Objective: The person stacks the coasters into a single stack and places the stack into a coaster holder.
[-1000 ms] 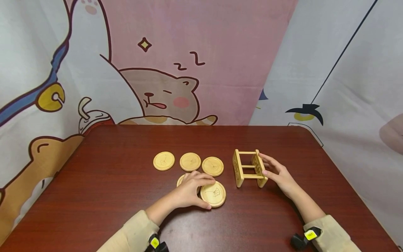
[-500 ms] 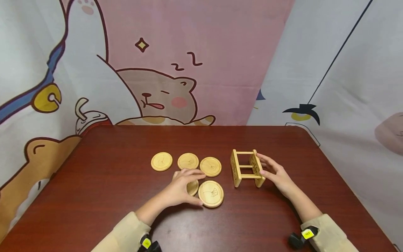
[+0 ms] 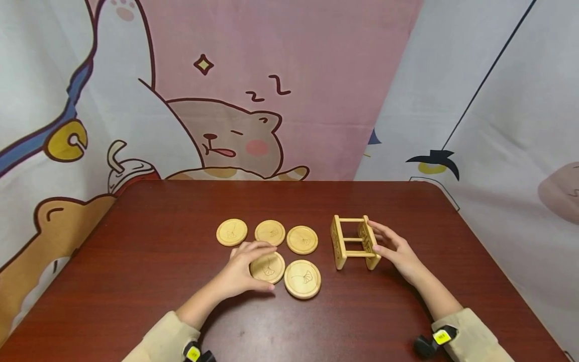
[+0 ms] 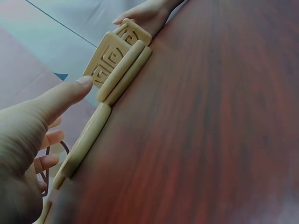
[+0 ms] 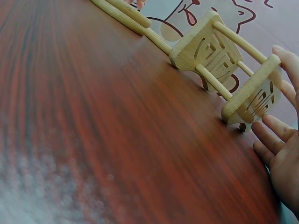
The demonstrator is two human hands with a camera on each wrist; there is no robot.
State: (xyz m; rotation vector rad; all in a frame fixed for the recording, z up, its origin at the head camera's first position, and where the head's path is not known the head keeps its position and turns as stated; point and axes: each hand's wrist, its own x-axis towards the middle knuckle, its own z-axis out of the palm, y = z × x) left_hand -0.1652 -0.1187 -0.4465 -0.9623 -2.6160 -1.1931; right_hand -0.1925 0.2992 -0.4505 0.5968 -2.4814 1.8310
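Note:
In the head view, several round wooden coasters with engraved leaf outlines lie on the table. My left hand [image 3: 238, 269] is spread around the left side of the near-left coaster [image 3: 268, 268], thumb and fingers apart; the left wrist view shows the thumb [image 4: 65, 98] raised off it. Beside it lies the near-right coaster [image 3: 302, 279], which in the left wrist view looks stacked on another. A wooden coaster rack [image 3: 355, 254], two carved end panels joined by rods, stands to the right. My right hand [image 3: 402, 256] touches its right panel with fairly straight fingers.
Behind sits a row of three coasters: left [image 3: 232, 232], middle [image 3: 270, 233] and right [image 3: 302, 240]. The dark red-brown table [image 3: 181, 211] meets a cartoon-printed cloth [image 3: 330, 90] at its far edge.
My left hand has let go of the near-right coaster and moved left to the near-left one, uncovering more of it. The right hand stays at the rack. The view has shifted slightly.

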